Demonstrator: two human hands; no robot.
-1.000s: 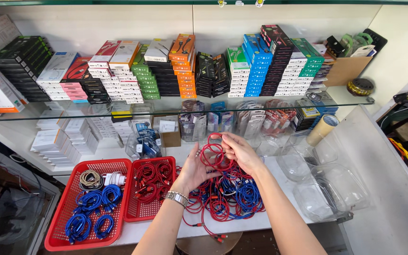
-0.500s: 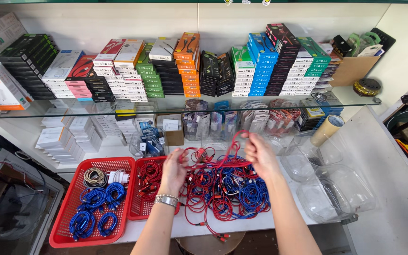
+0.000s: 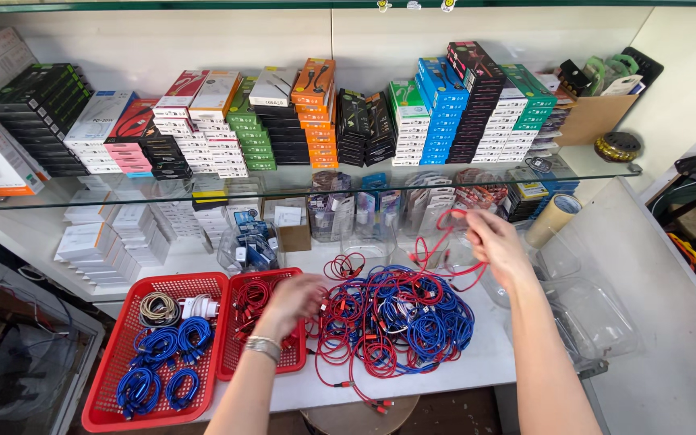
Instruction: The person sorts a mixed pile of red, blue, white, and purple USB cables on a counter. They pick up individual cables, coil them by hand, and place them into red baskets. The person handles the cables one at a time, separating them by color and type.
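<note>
My right hand pinches a thin red charging cable, lifting it from the tangled red and blue cable heap between my hands. My left hand rests loosely curled over the smaller red mesh basket. Pulling harder could drag knotted neighbours off the shelf edge.

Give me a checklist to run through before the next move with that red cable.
1. Right hand has a grip on the red cable: ok, lifted above the pile.
2. Cable free of the tangled pile of red and blue cables: not ok, it trails down into the pile.
3. Left hand placed: ok, at the smaller red basket beside the pile; whether it holds anything, cannot tell.
4. Room in that basket: ok, red coils cover only part of it.
5. Larger red basket sorted: ok, it holds blue coils plus a beige and a white one.
6. Cable's plug ends undamaged: cannot tell.
</note>
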